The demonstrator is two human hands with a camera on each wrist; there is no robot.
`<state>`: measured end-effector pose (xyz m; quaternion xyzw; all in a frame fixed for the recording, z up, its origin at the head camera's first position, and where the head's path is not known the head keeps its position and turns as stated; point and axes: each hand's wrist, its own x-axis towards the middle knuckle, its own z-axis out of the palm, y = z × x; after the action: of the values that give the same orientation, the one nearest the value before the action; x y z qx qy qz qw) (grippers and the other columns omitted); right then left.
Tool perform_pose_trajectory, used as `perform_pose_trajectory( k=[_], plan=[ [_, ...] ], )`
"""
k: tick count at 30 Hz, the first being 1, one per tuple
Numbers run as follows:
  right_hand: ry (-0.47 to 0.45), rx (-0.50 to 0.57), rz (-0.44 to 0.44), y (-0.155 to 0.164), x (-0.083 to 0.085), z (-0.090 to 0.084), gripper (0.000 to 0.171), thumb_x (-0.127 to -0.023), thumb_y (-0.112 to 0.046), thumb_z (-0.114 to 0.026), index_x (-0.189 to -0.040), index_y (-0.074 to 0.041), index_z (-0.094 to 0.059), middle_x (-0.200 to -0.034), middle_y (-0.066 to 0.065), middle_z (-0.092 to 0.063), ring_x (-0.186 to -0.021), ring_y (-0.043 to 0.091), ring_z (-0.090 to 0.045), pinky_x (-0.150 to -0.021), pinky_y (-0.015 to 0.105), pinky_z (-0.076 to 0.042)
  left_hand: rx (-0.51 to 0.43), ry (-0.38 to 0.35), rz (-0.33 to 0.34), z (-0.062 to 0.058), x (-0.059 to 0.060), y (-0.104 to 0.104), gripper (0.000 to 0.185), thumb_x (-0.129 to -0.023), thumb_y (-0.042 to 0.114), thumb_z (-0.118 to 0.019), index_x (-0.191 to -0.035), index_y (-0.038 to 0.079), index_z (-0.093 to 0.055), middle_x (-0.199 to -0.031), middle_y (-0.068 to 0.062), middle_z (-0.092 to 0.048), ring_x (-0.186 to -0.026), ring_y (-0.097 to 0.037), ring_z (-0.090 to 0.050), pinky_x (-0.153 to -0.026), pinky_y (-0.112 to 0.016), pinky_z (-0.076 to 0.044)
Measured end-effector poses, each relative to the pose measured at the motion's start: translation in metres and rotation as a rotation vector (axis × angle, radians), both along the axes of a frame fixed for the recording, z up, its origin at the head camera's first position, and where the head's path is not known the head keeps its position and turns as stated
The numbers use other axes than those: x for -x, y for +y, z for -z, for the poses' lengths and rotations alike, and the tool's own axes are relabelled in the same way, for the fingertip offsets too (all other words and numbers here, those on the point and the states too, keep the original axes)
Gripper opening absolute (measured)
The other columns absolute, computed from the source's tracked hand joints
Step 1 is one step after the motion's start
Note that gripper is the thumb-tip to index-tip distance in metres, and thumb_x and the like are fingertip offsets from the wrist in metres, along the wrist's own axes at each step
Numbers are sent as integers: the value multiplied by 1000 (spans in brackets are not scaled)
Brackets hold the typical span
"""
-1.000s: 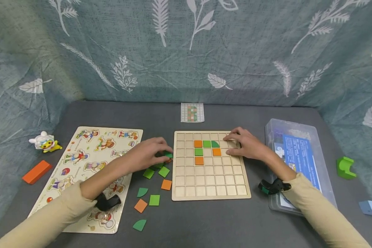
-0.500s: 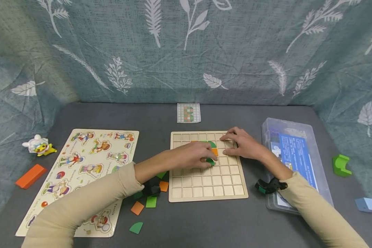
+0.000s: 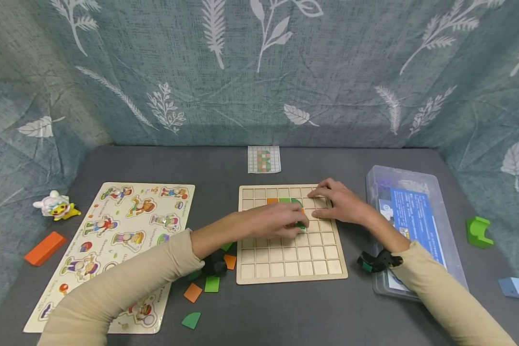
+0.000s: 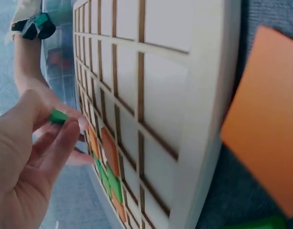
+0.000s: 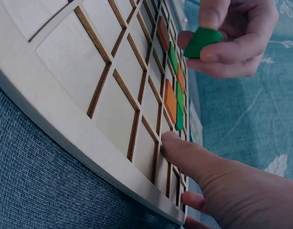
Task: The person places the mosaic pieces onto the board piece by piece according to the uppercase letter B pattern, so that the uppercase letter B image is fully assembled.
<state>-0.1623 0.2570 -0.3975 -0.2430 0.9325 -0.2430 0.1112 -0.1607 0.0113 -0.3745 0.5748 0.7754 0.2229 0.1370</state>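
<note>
Nearest the camera, loose tiles lie on the dark worktop (image 3: 285,312) just left of the board's near corner: a green quarter-round tile (image 3: 191,320), an orange square tile (image 3: 192,292) and a green square tile (image 3: 212,283).

Beyond them sits the wooden grid board (image 3: 290,269), its near rows bare. The left hand (image 3: 277,222) reaches across it from the left, and its fingers (image 4: 60,143) pinch a small green tile (image 5: 202,41) by the edges, held just above the board rather than seated in a cell. The tile hangs over the middle rows, directly beside the placed tiles (image 5: 172,98), a short run of orange and green ones in the far half of the grid. The open cell next to that run lies straight below and a little beyond the fingertips, so the left hand is the one placed to reach it. The tile looks like a quarter-round; which way its curved edge faces I cannot tell.

The right hand (image 3: 339,204) lies flat on the board's far right part, fingers (image 5: 194,160) straight and pressing the wood, holding nothing.

Farther out, a picture puzzle board (image 3: 112,240) lies to the left and a clear plastic box (image 3: 415,226) to the right. A small pattern card (image 3: 264,159) sits at the back.
</note>
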Motion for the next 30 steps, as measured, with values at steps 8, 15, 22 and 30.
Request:
perform_pose_trajectory(
  k=[8, 15, 22, 30],
  plan=[
    [7, -2, 0, 0, -1, 1, 42, -88, -27, -71, -126, -12, -63, -127, 18, -49, -108, 31, -46, -83, 44, -40, -20, -30, -84, 2, -2, 7, 17, -96, 9, -55, -107, 9, -68, -98, 0, -67, -81, -7, -53, -76, -19, -46],
    [7, -6, -6, 1, 0, 1, 42, -89, -26, -71, -127, -12, -62, -126, 18, -48, -108, 31, -46, -83, 44, -39, 42, -53, -101, 1, -1, 12, 20, -97, 15, -60, -113, 9, -70, -104, -2, -69, -88, -10, -60, -81, -23, -48],
    [22, -6, -6, 0, 2, -1, 44, -88, -28, -72, -127, -11, -63, -127, 18, -49, -109, 33, -47, -84, 47, -41, 106, 15, -87, 4, -3, 17, 24, -95, 13, -60, -116, 13, -71, -102, -5, -62, -89, -14, -58, -80, -23, -47],
    [11, -8, -9, 1, 0, 0, 45, -87, -29, -72, -128, -12, -62, -128, 18, -49, -109, 33, -47, -83, 44, -40, 60, 177, -136, 14, -9, 16, 10, -94, 14, -63, -99, 14, -72, -92, -2, -59, -80, -12, -51, -69, -19, -42]
  ],
)
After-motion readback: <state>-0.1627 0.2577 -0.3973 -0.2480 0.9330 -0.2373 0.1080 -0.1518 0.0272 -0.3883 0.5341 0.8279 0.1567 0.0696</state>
